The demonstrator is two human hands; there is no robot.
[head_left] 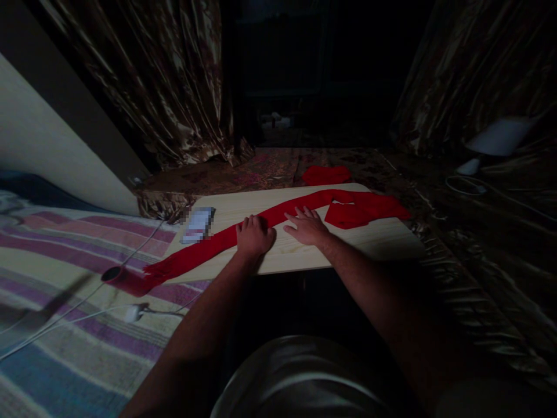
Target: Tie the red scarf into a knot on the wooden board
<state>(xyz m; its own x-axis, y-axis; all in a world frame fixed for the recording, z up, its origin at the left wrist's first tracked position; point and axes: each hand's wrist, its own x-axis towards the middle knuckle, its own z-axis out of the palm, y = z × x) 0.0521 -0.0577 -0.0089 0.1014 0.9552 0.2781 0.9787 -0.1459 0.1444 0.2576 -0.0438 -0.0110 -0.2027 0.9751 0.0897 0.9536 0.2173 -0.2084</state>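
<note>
Scarf (278, 214), one, red, stretched slantwise across one wooden board (289, 255). Hands, two: left hand (254, 235) on scarf, fingers curled, cannot tell whether pinching; right hand (306, 227) fingers spread apart at scarf's near edge. One phone (198, 226) left.

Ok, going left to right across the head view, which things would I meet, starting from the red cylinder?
Red cylinder, phone, left hand, right hand, lamp. The scarf spans several of these, so it is left out.
</note>
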